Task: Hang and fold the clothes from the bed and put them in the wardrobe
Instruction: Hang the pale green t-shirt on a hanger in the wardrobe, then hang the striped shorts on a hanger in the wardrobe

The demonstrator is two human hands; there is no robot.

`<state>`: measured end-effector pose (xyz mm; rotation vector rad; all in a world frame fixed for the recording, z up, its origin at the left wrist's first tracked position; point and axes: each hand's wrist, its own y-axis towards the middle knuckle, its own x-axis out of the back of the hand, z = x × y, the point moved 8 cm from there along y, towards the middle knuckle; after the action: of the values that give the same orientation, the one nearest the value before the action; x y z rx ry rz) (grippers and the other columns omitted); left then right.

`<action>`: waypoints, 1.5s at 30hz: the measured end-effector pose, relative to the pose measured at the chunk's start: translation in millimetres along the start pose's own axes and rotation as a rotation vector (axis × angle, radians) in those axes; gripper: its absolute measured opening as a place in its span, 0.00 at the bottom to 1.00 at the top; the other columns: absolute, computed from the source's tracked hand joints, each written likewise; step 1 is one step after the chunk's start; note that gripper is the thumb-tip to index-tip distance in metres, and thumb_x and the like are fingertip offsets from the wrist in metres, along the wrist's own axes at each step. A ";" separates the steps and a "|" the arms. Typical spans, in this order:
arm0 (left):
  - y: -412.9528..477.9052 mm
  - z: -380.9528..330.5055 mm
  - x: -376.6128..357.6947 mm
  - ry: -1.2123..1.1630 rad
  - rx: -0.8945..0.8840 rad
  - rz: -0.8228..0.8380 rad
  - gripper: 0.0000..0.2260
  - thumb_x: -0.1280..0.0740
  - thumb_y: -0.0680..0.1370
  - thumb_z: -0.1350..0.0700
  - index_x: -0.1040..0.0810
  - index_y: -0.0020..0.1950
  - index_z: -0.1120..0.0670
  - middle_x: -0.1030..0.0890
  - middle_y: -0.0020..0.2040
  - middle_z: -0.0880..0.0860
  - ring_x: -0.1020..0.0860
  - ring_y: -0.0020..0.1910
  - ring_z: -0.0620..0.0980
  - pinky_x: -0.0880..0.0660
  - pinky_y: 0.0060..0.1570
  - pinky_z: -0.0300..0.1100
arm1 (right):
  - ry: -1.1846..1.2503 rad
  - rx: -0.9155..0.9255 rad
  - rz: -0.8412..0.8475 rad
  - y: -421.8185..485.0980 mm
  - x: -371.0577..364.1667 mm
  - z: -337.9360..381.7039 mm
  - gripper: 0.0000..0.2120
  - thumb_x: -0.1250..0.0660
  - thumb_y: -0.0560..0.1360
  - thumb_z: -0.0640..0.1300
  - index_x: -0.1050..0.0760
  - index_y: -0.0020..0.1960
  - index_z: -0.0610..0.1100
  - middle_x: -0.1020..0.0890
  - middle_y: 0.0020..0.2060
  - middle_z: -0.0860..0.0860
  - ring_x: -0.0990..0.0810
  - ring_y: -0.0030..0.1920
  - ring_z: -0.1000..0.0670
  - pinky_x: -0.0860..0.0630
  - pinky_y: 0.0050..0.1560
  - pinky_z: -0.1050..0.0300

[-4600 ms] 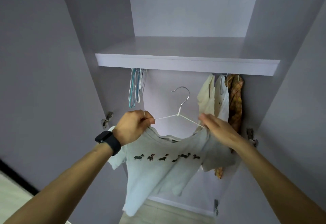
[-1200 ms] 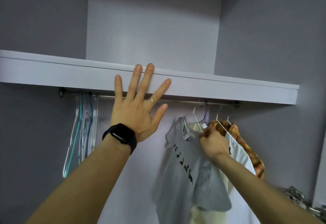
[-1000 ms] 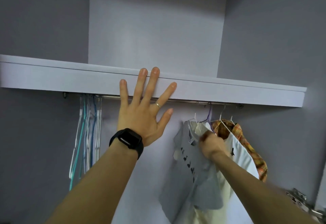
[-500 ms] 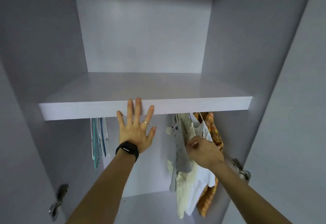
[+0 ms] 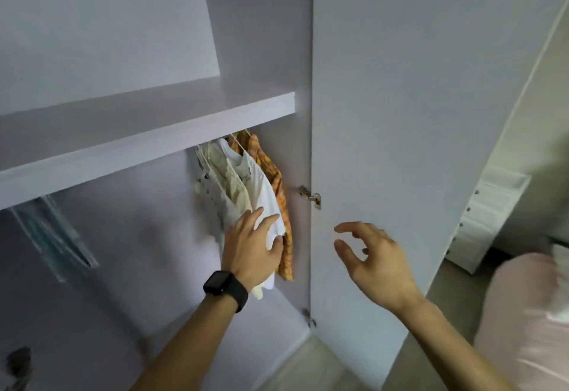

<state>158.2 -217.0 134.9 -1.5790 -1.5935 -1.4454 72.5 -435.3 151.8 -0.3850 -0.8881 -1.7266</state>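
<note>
Clothes (image 5: 255, 187): hanging under the shelf's (image 5: 147, 144) right end.
Left hand (image 5: 251, 249): lying flat against clothes, fingers straight.
Right hand (image 5: 375, 263): hovering by door (image 5: 415, 113), loosely curled, holding nothing.

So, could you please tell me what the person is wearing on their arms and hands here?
Both forearms are bare, with no sleeves in view. A black smartwatch with a dark rectangular face and a black band sits on the wrist of the left hand. The right hand and its wrist show no watch or band. Neither hand is gloved.
</note>
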 end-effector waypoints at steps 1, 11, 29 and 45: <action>-3.9 -21.1 -16.7 -0.029 -0.049 0.036 0.20 0.34 0.78 0.49 0.26 0.71 0.45 0.31 0.75 0.50 0.35 0.74 0.52 0.35 0.70 0.52 | -0.011 -0.044 -0.013 -16.4 11.9 -14.6 0.11 0.32 0.79 0.51 0.22 0.61 0.56 0.21 0.58 0.61 0.24 0.61 0.52 0.23 0.58 0.50; -64.4 -209.3 -144.8 -0.185 -0.498 0.405 0.20 0.37 0.81 0.49 0.28 0.74 0.46 0.33 0.76 0.52 0.37 0.76 0.52 0.38 0.72 0.51 | -0.268 -0.615 -0.301 -218.8 146.0 -145.1 0.11 0.30 0.77 0.48 0.20 0.60 0.54 0.19 0.58 0.55 0.21 0.55 0.47 0.27 0.54 0.56; -352.5 -458.5 -302.5 -0.164 -1.088 1.010 0.22 0.37 0.80 0.49 0.30 0.74 0.44 0.34 0.76 0.51 0.37 0.75 0.52 0.40 0.73 0.46 | -0.231 -1.471 -0.525 -627.4 191.5 -228.3 0.14 0.31 0.79 0.50 0.23 0.63 0.54 0.21 0.65 0.52 0.22 0.62 0.47 0.27 0.58 0.56; -489.9 -535.4 -516.0 0.055 -1.041 1.218 0.24 0.41 0.81 0.44 0.37 0.78 0.42 0.41 0.80 0.48 0.36 0.74 0.53 0.38 0.72 0.46 | -0.140 -1.673 -0.570 -771.7 234.2 -474.1 0.27 0.31 0.78 0.48 0.35 0.73 0.44 0.27 0.67 0.37 0.23 0.52 0.40 0.31 0.48 0.54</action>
<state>-350.6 -800.0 -305.7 -2.2784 0.4526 -1.4662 -637.2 -848.5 -296.2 -1.4089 0.6876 -2.6681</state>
